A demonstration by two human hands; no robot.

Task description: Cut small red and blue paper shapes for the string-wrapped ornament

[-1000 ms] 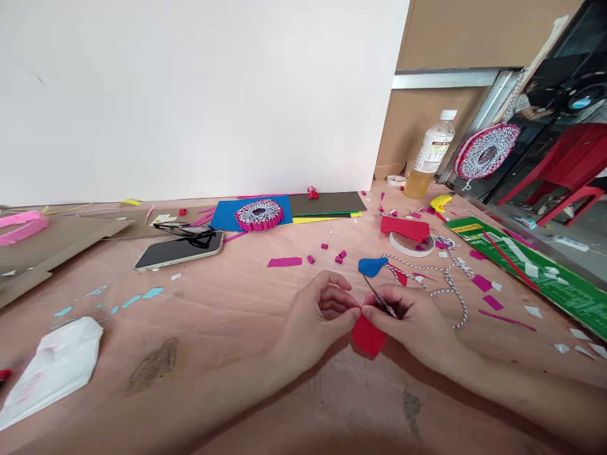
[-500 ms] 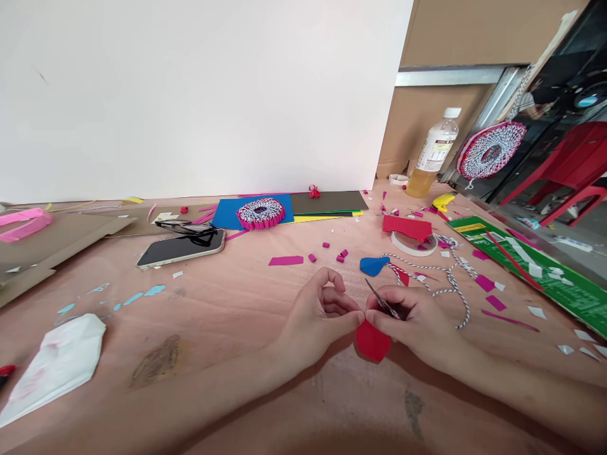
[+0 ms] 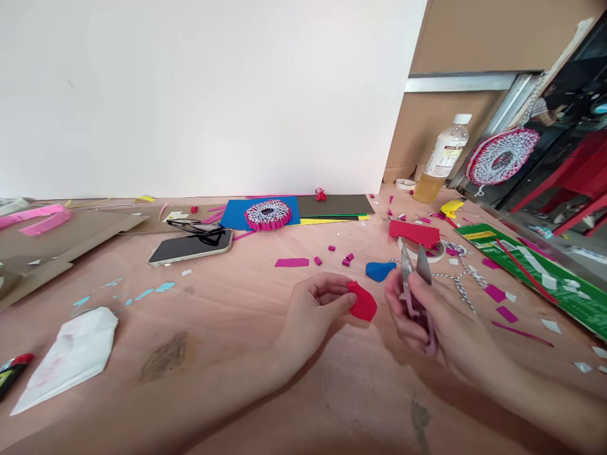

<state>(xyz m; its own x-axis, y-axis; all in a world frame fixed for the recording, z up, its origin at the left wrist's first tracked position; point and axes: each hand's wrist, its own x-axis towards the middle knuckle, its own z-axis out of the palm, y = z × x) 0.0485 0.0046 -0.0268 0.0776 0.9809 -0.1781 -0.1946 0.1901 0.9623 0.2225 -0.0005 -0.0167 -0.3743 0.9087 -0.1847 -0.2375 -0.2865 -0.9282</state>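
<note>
Salmon-pink paper (image 3: 213, 316) covers a long worktable, with a white board (image 3: 190, 95) standing along its far side. Near the middle, the person's left hand (image 3: 310, 313) is half curled, thumb and forefinger pinching a rounded red cutout (image 3: 363, 303) that sits at the hand's right side. The cutout looks thin, light and somewhat flexible, so it probably creases easily; a gentle pinch at its rim seems the safest hold. The right hand (image 3: 441, 322) is closed around small pink-handled snips (image 3: 406, 268), whose steel blades stand apart and point to the far side. Just beyond the hands lie a blue heart-shaped cutout (image 3: 379, 272) and a loop of black-and-white twine (image 3: 462, 284). A red paper sheet (image 3: 415, 234) rests on a white tape roll (image 3: 427, 254) farther off. To the left lies a black smartphone (image 3: 190, 246), and at the far edge a pink-and-white paper rosette (image 3: 268, 215) sits on blue card (image 3: 234, 215).
</note>
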